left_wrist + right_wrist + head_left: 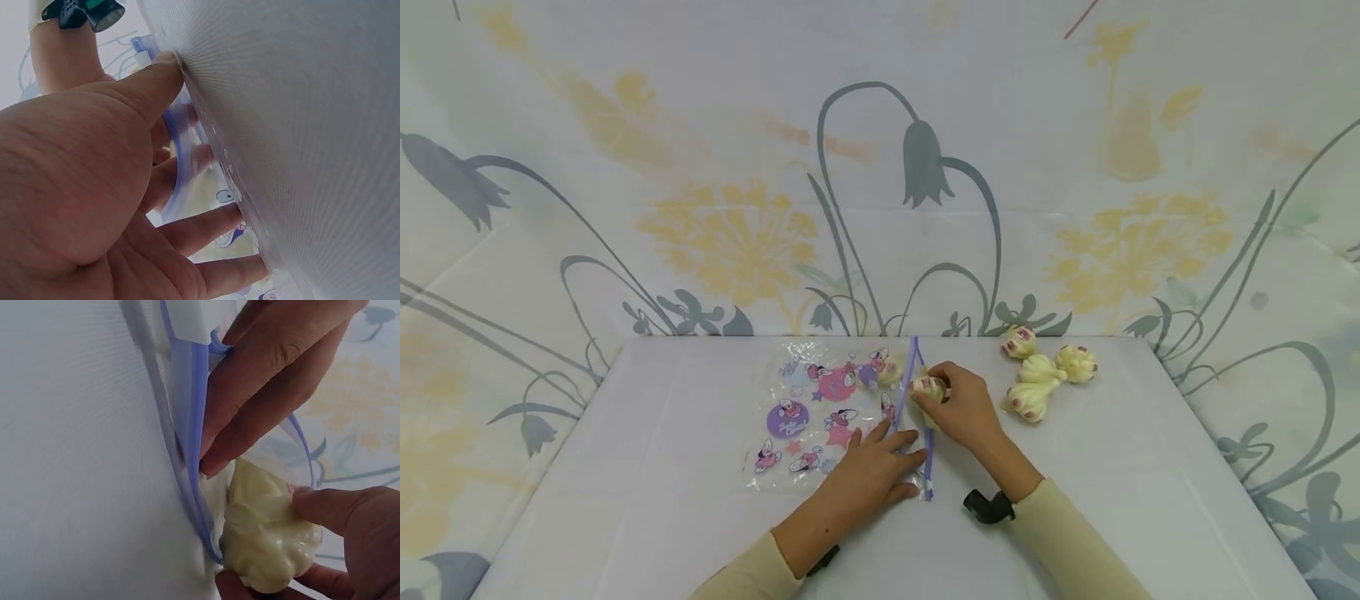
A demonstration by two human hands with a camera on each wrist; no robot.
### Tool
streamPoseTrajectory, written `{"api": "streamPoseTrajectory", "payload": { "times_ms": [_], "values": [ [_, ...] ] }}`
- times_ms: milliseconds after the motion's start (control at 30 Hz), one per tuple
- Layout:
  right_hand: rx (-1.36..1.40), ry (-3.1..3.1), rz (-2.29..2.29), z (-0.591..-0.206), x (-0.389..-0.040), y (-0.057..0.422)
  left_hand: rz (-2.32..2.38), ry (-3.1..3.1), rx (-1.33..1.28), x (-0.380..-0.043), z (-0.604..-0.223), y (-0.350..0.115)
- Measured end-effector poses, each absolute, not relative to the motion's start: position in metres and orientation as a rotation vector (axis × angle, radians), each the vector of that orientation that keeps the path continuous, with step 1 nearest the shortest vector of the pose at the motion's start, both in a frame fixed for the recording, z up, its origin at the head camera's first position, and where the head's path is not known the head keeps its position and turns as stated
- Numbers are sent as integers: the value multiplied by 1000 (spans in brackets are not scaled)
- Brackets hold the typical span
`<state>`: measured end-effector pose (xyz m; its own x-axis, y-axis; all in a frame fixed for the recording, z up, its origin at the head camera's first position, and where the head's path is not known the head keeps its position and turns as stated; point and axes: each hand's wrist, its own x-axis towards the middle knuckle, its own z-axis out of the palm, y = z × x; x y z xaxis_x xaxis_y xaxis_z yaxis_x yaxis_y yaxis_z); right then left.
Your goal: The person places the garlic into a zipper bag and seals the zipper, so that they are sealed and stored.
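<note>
A clear plastic zip bag with pink and purple cartoon prints lies flat, its purple zip edge facing right. One garlic bulb shows through the plastic inside, near the mouth. My right hand pinches another garlic bulb between thumb and fingers, right at the bag's mouth. In the head view, my left hand rests on the bag beside the zip with its fingers spread. Its thumb lies by the end of the purple zip strip. In the right wrist view, left fingers reach the parted opening.
Several more garlic bulbs are grouped on the white table, right of my right hand. Behind the table hangs a flower-printed cloth. A dark camera mount sits at my right wrist.
</note>
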<state>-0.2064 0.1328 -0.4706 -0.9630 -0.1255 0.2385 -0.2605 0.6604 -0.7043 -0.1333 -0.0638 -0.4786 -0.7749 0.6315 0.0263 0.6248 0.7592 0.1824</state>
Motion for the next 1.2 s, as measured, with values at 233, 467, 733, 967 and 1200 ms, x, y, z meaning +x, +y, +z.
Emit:
{"api": "streamPoseTrajectory", "payload": {
  "times_ms": [233,467,733,967,1200],
  "values": [
    [290,-2705,1285,-472,-210,129,288,2909,1035,-133,-477,-63],
    [317,-2678,1277,-471,-210,124,278,2913,1043,-133,-478,-62],
    [312,-2651,1255,-474,-215,118,224,2928,1058,-133,-478,-59],
    [271,-2601,1369,-475,-218,115,199,2939,1070,-132,-477,-60],
    [283,-2610,1400,-477,-221,111,198,2958,1090,-130,-476,-62]
  ]
}}
